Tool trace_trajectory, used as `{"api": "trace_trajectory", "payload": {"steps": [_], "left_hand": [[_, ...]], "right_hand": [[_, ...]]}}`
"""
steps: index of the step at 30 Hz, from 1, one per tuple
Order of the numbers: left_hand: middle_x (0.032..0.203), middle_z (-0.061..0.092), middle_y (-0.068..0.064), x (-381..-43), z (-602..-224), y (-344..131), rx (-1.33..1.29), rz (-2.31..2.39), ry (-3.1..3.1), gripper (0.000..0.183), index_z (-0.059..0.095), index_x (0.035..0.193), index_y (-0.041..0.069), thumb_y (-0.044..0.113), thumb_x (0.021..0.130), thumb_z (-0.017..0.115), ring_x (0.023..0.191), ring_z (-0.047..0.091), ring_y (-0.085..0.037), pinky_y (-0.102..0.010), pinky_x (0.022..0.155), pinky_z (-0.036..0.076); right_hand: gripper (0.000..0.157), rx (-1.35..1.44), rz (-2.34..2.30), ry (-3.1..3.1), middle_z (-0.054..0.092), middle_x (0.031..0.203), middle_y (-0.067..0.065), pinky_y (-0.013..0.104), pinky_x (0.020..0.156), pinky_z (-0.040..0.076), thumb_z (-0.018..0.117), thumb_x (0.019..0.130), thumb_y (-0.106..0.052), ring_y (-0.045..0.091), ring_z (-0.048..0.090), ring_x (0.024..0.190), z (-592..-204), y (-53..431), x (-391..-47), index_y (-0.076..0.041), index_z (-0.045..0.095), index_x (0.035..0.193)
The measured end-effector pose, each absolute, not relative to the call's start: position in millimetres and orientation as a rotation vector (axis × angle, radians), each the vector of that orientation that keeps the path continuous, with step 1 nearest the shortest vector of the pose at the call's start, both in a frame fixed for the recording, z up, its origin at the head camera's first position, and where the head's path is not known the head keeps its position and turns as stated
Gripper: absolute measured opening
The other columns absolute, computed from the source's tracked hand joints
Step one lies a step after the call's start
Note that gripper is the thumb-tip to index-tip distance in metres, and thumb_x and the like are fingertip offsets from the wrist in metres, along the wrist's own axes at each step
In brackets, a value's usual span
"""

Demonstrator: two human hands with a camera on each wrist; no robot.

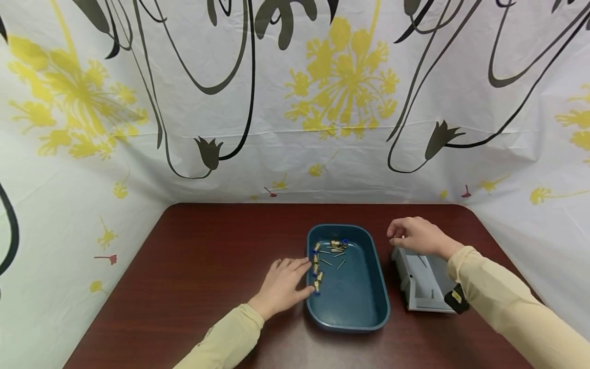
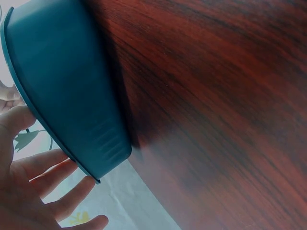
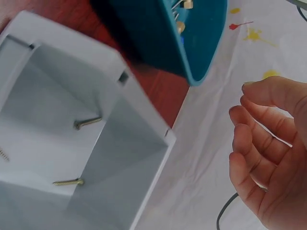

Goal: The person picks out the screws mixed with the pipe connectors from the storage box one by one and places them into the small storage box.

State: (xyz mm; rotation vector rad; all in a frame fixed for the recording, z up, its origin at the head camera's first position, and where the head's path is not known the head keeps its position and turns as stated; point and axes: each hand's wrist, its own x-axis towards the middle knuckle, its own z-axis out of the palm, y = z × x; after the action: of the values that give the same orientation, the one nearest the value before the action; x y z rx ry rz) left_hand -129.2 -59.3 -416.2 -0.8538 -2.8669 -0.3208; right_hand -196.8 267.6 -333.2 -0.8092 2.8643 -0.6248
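The tray (image 1: pixel 355 297) sat on the surface (image 1: pixel 221 266), with brass fittings (image 1: pixel 319 277) lying inside it from 9 round to 12 o'clock and thin metal pieces (image 1: pixel 338 250) toward 11. At its 9 o'clock rim you had your left grip (image 1: pixel 286 284), fingers spread and relaxed, their tips touching the edge. At 3 o'clock, apart from the tray, stood the bin (image 1: pixel 430 306), with screws (image 3: pixel 88 122) scattered on its floor. Your right grip (image 1: pixel 419 236) hung above its 12 o'clock end, loosely curled and visibly unfilled. A patterned cloth (image 1: pixel 276 102) hung beyond, at 12.
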Motion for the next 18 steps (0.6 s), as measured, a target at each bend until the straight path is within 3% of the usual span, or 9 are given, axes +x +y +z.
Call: {"api": "trace_trajectory", "payload": {"steps": [10,18], "left_hand": [[0.126,0.047,-0.001,-129,-417,-60,-0.857,-0.319,-2.862,0.055,0.052,0.124,0.012,0.045,0.081,0.057,0.108,0.046,-0.02,-0.047,0.089,0.031],[0.126,0.048,-0.002,-129,-416,-59,-0.859,-0.331,-2.866,0.054,0.052,0.124,0.011,0.044,0.081,0.058,0.108,0.046,-0.021,-0.048,0.089,0.031]], "right_hand": [[0.008,-0.851,-0.696,2.803,0.056,0.071,-0.006,0.028,0.052,0.042,0.061,0.081,-0.009,0.009,0.051,0.058,-338,237,-208,-0.008,0.061,0.088],[0.007,-0.955,-0.653,2.815,0.056,0.073,-0.007,0.028,0.057,0.042,0.063,0.08,-0.011,0.008,0.051,0.063,-341,209,-214,-0.011,0.062,0.087]]}}
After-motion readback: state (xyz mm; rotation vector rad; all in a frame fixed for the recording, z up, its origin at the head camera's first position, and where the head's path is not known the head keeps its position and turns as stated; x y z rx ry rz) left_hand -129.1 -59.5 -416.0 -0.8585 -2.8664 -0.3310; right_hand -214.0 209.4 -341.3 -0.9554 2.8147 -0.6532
